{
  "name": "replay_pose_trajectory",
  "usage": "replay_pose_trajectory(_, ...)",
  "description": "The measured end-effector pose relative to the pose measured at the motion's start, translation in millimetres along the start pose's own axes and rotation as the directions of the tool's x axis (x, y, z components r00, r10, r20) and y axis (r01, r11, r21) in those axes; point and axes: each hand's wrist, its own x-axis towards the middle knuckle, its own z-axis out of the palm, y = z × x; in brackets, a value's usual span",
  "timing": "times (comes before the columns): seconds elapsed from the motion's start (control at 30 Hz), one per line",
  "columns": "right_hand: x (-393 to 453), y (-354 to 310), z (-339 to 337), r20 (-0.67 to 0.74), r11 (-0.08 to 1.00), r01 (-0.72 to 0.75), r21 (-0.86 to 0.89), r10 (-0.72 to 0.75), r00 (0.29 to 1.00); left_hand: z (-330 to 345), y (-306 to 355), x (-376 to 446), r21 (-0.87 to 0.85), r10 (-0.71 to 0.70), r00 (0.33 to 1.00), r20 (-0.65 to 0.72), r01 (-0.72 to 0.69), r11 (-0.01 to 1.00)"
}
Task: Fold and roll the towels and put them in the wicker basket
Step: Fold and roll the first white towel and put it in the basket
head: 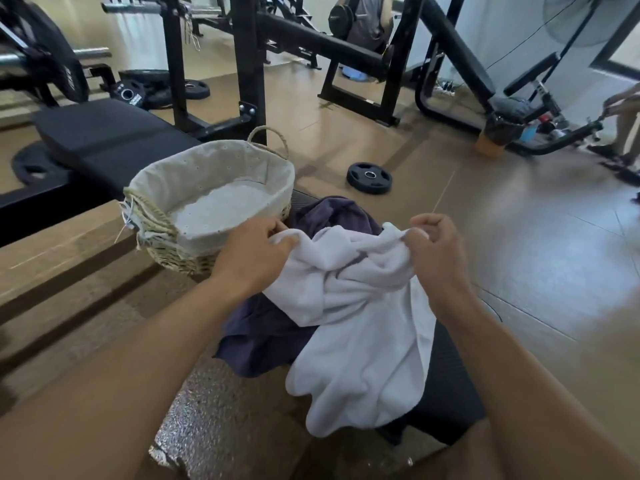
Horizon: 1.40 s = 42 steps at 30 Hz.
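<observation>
A crumpled white towel (360,317) hangs between my two hands above a dark bench pad. My left hand (252,251) pinches its upper left edge, and my right hand (433,247) pinches its upper right edge. Under and behind the white towel lies a bunched dark purple towel (263,337). The wicker basket (166,244), lined with pale cloth and with nothing inside, stands on the floor just left of my left hand.
A black weight plate (369,177) lies on the brown floor beyond the towels. A black bench (104,136) and rack posts (249,64) stand behind the basket. Another person's legs (623,123) show at the far right edge.
</observation>
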Motion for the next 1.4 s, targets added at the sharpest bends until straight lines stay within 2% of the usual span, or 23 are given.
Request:
replay_pose_trajectory(0.1, -5.0, 6.6, 4.8, 0.224, 0.992, 0.055, -0.11, -0.029, 0.974, 0.7, 5.4, -2.1, -0.037, 0.039, 0.998, -0.04, -0.04, 0.998)
replay_pose_trajectory(0.17, -10.8, 4.5, 8.0, 0.295, 0.983, 0.143, -0.119, -0.102, 0.95, 2.5, 7.2, -4.9, 0.003, 0.017, 0.999, -0.037, -0.017, 1.0)
replay_pose_trajectory(0.23, -16.3, -2.0, 9.8, 0.33, 0.972, 0.233, -0.029, -0.211, 0.92, 4.6, 5.5, -7.1, 0.04, 0.019, 1.0, -0.018, -0.018, 0.999)
replay_pose_trajectory(0.3, -21.7, -9.3, 10.0, 0.343, 0.958, 0.253, 0.134, -0.284, 0.895, 4.2, 5.8, -8.3, 0.066, 0.152, 0.988, 0.037, -0.154, 0.986)
replay_pose_trajectory(0.4, -30.0, -18.4, 9.1, 0.358, 0.921, 0.22, 0.322, -0.333, 0.872, 6.2, 6.4, -9.7, 0.033, 0.388, 0.907, 0.165, -0.398, 0.917)
replay_pose_trajectory(0.43, -32.4, -21.0, 8.3, 0.37, 0.905, 0.179, 0.385, -0.329, 0.869, 7.4, 7.5, -11.1, 0.025, 0.413, 0.895, 0.169, -0.423, 0.906)
replay_pose_trajectory(0.5, -35.2, -25.5, 4.8, 0.394, 0.873, 0.092, 0.48, -0.308, 0.866, 9.6, 9.6, -13.0, -0.014, 0.382, 0.915, 0.129, -0.384, 0.923)
replay_pose_trajectory(0.57, -35.3, -25.5, 1.9, 0.363, 0.893, 0.107, 0.436, -0.284, 0.888, 7.3, 13.6, -14.4, -0.052, 0.323, 0.946, 0.018, -0.322, 0.945)
replay_pose_trajectory(0.67, -32.3, -17.0, 2.6, 0.178, 0.938, 0.32, 0.132, -0.34, 0.923, 0.5, 18.9, -13.8, -0.07, 0.257, 0.942, -0.216, -0.277, 0.958)
replay_pose_trajectory(0.73, -33.1, -15.7, 4.8, 0.056, 0.91, 0.415, -0.004, -0.414, 0.908, 0.0, 21.2, -13.5, -0.035, 0.265, 0.919, -0.291, -0.287, 0.957)
replay_pose_trajectory(0.83, -37.5, -20.8, 5.5, -0.185, 0.854, 0.521, 0.003, -0.511, 0.839, 3.6, 22.4, -14.8, 0.018, 0.316, 0.915, -0.25, -0.322, 0.947)
replay_pose_trajectory(0.93, -39.7, -25.8, 2.7, -0.4, 0.825, 0.56, 0.073, -0.49, 0.774, 5.9, 16.4, -12.7, 0.095, 0.33, 0.919, -0.217, -0.317, 0.944)
replay_pose_trajectory(1.0, -37.7, -26.8, -0.7, -0.464, 0.83, 0.547, 0.107, -0.445, 0.766, 5.2, 8.9, -9.4, 0.092, 0.274, 0.939, -0.209, -0.26, 0.961)
replay_pose_trajectory(1.1, -29.5, -23.3, -5.5, -0.442, 0.898, 0.425, 0.115, -0.337, 0.831, 3.0, -0.4, -4.1, -0.018, 0.158, 0.962, -0.222, -0.166, 0.986)
replay_pose_trajectory(1.23, -16.9, -12.0, -6.2, -0.237, 0.98, 0.199, 0.023, -0.188, 0.953, -2.9, 8.2, -6.7, -0.201, 0.113, 0.955, -0.274, -0.172, 0.964)
replay_pose_trajectory(1.33, -17.6, -12.4, -3.0, -0.199, 0.985, 0.172, 0.013, -0.166, 0.966, -12.4, 26.1, -15.9, -0.384, 0.114, 0.943, -0.313, -0.235, 0.893)
replay_pose_trajectory(1.4, -24.0, -18.8, 1.6, -0.182, 0.976, 0.205, 0.066, -0.191, 0.965, -16.1, 38.3, -25.4, -0.42, 0.145, 0.952, -0.268, -0.251, 0.872)
